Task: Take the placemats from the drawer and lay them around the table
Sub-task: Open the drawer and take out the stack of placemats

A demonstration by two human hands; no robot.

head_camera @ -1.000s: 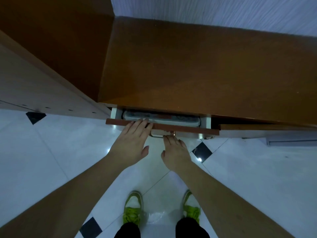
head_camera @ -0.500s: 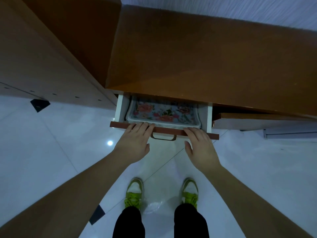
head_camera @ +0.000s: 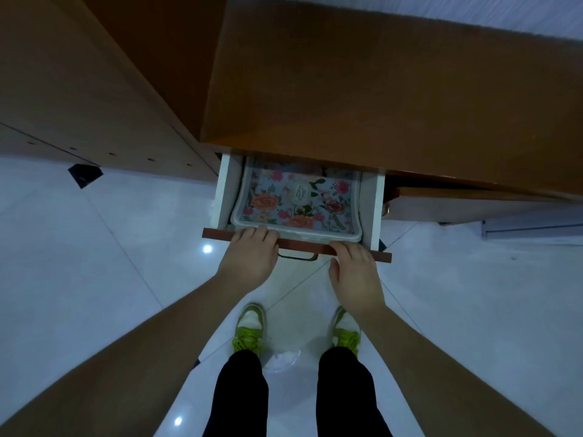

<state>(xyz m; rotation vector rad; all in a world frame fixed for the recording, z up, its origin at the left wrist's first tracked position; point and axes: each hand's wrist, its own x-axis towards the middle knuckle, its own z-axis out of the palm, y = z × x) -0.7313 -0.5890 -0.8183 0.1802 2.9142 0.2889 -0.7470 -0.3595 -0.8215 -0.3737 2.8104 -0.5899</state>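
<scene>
While cabinet top (head_camera: 378, 89) overhangs, placemats (head_camera: 299, 203) part hidden, drawer (head_camera: 296, 244) half-open

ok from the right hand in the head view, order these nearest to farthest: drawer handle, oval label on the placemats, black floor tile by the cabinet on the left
1. drawer handle, just left of the right hand, under the drawer front.
2. oval label, up inside the drawer on the floral placemats.
3. black floor tile, far left by the cabinet base.

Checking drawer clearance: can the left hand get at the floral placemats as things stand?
Probably yes. The drawer is pulled well out, the floral placemats lie uncovered just past the left hand gripping the front edge; only their rear stays under the cabinet top.
</scene>
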